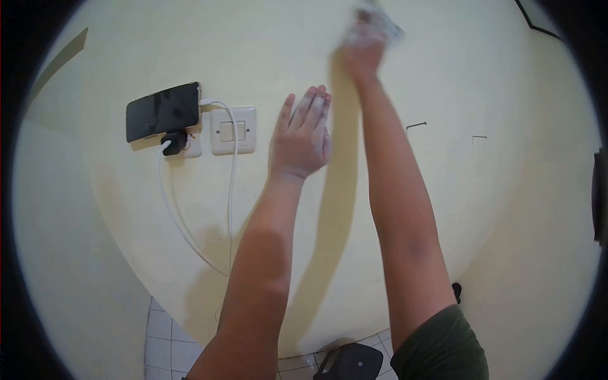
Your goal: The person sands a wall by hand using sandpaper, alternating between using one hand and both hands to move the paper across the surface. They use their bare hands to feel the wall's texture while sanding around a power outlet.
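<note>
My left hand point(301, 136) lies flat on the pale yellow wall point(285, 44), just right of a white light switch point(233, 131). Its fingers point up and carry whitish smudges. Higher up and to the right, my right hand point(365, 54) is blurred by motion, with its fingers around a whitish cloth point(383, 25) at the wall.
A black phone point(163, 113) rests above a black charger point(173, 143) at a wall socket, with a white cable point(232, 190) hanging down. Two nails point(417, 125) stick out at the right. Below, a dark bag point(354, 363) sits on the tiled floor point(166, 339).
</note>
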`<state>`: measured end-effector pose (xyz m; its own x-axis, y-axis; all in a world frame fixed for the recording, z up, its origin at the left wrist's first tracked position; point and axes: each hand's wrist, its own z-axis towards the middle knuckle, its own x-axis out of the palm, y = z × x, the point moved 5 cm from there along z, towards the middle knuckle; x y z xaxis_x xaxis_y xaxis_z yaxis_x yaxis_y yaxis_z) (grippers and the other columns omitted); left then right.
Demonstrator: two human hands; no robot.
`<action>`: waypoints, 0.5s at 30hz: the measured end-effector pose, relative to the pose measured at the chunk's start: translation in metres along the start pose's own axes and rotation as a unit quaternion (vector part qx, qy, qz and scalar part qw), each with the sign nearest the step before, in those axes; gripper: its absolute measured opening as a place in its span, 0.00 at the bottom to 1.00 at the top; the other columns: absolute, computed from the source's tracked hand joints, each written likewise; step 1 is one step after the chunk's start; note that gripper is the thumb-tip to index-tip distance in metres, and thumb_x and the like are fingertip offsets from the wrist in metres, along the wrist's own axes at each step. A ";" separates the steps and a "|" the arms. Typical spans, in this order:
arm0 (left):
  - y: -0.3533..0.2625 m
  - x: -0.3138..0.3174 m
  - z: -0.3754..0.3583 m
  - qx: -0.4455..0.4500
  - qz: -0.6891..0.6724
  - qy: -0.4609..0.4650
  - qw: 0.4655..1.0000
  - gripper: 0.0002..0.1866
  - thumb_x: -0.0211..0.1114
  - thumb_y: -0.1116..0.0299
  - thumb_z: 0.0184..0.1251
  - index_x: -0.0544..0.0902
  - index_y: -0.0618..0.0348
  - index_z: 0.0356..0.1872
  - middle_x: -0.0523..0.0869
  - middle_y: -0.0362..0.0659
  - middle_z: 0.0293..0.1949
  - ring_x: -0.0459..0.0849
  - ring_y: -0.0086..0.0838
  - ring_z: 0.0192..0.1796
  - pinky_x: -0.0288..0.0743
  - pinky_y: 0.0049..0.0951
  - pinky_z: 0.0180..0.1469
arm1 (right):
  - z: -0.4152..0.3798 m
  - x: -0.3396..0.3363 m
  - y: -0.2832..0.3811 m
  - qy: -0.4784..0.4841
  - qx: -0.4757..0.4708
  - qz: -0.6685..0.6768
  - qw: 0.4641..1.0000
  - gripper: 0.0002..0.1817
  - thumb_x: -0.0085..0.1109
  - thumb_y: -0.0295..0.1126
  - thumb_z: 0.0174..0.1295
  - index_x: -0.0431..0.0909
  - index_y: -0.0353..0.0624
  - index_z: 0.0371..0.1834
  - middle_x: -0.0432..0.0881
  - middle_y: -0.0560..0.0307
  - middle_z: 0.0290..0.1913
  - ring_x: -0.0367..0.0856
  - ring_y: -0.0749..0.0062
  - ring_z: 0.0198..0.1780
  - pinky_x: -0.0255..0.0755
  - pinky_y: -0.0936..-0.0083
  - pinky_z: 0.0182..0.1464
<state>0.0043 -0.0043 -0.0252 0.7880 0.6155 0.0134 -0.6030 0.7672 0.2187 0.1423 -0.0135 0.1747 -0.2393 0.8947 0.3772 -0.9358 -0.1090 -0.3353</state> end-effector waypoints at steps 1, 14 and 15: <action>0.000 0.000 -0.001 0.002 0.009 0.002 1.000 0.35 0.56 0.66 0.66 0.75 0.57 0.77 0.73 0.42 0.80 0.69 0.32 0.82 0.55 0.51 0.86 | -0.006 0.006 0.033 0.035 -0.076 0.003 0.996 0.21 0.58 0.27 0.72 0.82 0.40 0.67 0.84 0.43 0.66 0.77 0.44 0.72 0.66 0.51 0.77; -0.001 -0.002 0.000 -0.010 0.026 0.033 0.999 0.35 0.56 0.65 0.69 0.73 0.53 0.80 0.71 0.38 0.82 0.66 0.29 0.84 0.53 0.48 0.88 | 0.011 -0.046 -0.050 0.073 0.191 0.007 0.979 0.25 0.49 0.39 0.80 0.78 0.36 0.72 0.80 0.34 0.71 0.76 0.44 0.74 0.67 0.57 0.77; -0.002 -0.002 -0.001 -0.010 0.031 0.034 0.999 0.35 0.56 0.65 0.69 0.73 0.53 0.80 0.71 0.38 0.82 0.66 0.28 0.84 0.53 0.48 0.87 | 0.000 -0.033 -0.026 0.088 0.069 0.060 0.992 0.23 0.52 0.38 0.79 0.80 0.40 0.70 0.80 0.37 0.72 0.74 0.46 0.76 0.64 0.55 0.80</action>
<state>0.0037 -0.0067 -0.0265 0.7388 0.6728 -0.0403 -0.6539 0.7299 0.1990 0.1747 -0.0402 0.1710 -0.3133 0.9321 0.1817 -0.9330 -0.2664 -0.2421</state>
